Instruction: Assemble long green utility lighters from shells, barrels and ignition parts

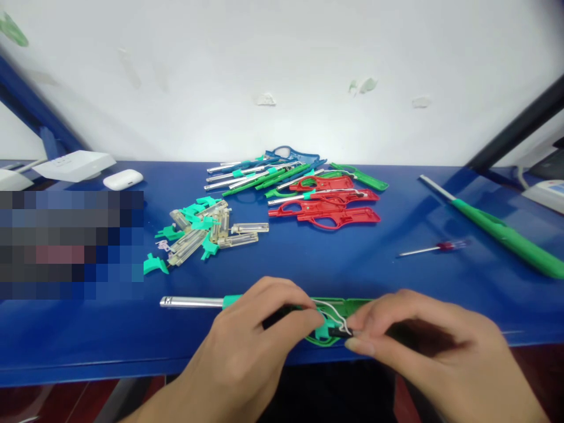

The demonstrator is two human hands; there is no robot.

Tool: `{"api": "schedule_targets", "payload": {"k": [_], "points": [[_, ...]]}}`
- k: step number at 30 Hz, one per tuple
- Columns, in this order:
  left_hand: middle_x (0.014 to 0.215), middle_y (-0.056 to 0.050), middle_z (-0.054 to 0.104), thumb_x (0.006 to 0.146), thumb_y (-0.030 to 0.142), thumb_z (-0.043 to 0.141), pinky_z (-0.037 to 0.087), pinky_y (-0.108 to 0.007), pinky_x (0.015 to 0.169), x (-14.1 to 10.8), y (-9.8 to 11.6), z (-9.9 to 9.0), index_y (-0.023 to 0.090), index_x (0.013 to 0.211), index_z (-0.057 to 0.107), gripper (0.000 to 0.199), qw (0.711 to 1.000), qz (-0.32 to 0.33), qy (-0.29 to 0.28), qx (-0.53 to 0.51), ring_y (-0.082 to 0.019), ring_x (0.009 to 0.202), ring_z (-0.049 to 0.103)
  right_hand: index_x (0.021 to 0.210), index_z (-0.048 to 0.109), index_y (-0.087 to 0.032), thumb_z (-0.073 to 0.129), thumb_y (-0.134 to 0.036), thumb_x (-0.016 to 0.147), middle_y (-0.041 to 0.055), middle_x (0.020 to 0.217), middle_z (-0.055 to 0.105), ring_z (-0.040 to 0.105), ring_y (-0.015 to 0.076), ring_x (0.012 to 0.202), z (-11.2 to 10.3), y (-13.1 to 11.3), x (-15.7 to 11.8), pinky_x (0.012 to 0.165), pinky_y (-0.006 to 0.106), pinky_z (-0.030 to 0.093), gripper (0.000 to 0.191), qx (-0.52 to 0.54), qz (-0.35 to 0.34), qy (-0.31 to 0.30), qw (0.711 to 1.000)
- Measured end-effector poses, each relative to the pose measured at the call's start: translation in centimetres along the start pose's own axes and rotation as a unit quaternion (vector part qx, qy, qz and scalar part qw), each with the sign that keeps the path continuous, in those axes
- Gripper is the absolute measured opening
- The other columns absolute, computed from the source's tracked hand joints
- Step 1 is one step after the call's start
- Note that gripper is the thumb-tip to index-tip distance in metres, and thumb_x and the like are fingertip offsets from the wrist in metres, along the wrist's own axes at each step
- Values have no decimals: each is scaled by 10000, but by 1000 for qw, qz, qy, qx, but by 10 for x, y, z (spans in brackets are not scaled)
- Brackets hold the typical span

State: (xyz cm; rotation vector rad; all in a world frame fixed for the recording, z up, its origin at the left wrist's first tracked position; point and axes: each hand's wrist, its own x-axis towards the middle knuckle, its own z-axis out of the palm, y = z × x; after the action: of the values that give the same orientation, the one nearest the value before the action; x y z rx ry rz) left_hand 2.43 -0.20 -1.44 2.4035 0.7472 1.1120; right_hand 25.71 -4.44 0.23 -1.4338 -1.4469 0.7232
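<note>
Near the table's front edge lies an opened green gas lighter shell (350, 305) with a metal tube (194, 302) pointing left. My left hand (259, 329) is closed over its middle, thumb and finger pinching at a teal trigger (324, 329). My right hand (418, 335) pinches the end of a small black igniter (339, 332) that meets the trigger. White wires (332, 311) loop above the igniter, between the two hands. My left hand hides the middle of the lighter, and my right fingers cover the shell's right end.
Behind lie teal triggers with clear fuel tanks (189, 247), red shell halves (339, 214), and blue and green lighter parts (273, 170). To the right are a screwdriver (436, 248) and a whole green lighter (506, 235). A white case (123, 179) sits back left.
</note>
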Motion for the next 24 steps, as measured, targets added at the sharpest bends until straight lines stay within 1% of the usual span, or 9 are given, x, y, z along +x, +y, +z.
{"api": "schedule_targets", "payload": {"k": [4, 8, 11, 14, 17, 19, 22, 24], "points": [[1177, -43, 745, 1023, -72, 524, 601, -221, 886, -1, 1, -4, 206, 1223, 710, 389, 999, -24, -31, 0, -150, 1040, 728, 665, 824, -343, 972, -416, 742, -55, 706, 833, 821, 157, 652, -1, 1, -1, 652, 129, 644, 182, -10, 13, 1, 1000], [1169, -42, 739, 1041, -45, 526, 606, -236, 879, -2, 0, -5, 210, 1234, 699, 364, 999, -18, -37, -4, -157, 1033, 726, 665, 829, -309, 926, -528, 771, 10, 690, 816, 819, 230, 666, 1, 2, -2, 636, 252, 688, 262, -54, 21, 17, 998], [1169, -39, 732, 1055, -12, 547, 601, -232, 865, -3, -1, -4, 212, 1239, 689, 322, 999, -15, -36, -3, -158, 1026, 721, 734, 855, -304, 853, -605, 828, 39, 679, 798, 818, 267, 715, 5, 2, -2, 650, 318, 700, 316, -104, -8, 43, 994], [1163, -39, 732, 1062, -17, 521, 599, -234, 863, -3, -1, -4, 213, 1238, 686, 334, 999, -16, -32, 2, -158, 1023, 720, 791, 865, -315, 814, -618, 870, 40, 693, 795, 813, 270, 742, 7, 3, -2, 669, 333, 696, 318, -136, -50, 51, 988], [1167, -47, 733, 1063, -14, 527, 602, -236, 858, -3, 1, -4, 206, 1247, 689, 330, 999, -9, -31, 9, -161, 1022, 724, 838, 872, -325, 799, -589, 906, 36, 727, 805, 809, 265, 756, 4, 4, -2, 683, 340, 692, 282, -152, -85, 43, 984], [1175, -53, 735, 1066, -4, 535, 606, -234, 848, -3, 2, -5, 198, 1252, 695, 318, 999, -2, -29, 14, -162, 1018, 727, 862, 873, -332, 795, -540, 930, 28, 754, 815, 806, 254, 757, 1, 6, -3, 684, 334, 687, 231, -155, -109, 30, 982], [1169, -53, 743, 1074, -5, 520, 623, -234, 848, -1, 3, -5, 190, 1255, 701, 321, 999, 1, -30, 19, -159, 1009, 732, 894, 856, -350, 802, -386, 956, -15, 813, 832, 795, 200, 748, -4, 8, -4, 665, 271, 661, 90, -146, -150, -8, 978], [1162, -52, 750, 1084, 1, 514, 635, -241, 861, 0, 3, -6, 185, 1264, 701, 319, 999, 3, -33, 24, -159, 1005, 733, 934, 836, -364, 803, -294, 958, -58, 856, 840, 787, 157, 756, -7, 9, -5, 666, 218, 641, 81, -145, -169, -26, 975]]}}
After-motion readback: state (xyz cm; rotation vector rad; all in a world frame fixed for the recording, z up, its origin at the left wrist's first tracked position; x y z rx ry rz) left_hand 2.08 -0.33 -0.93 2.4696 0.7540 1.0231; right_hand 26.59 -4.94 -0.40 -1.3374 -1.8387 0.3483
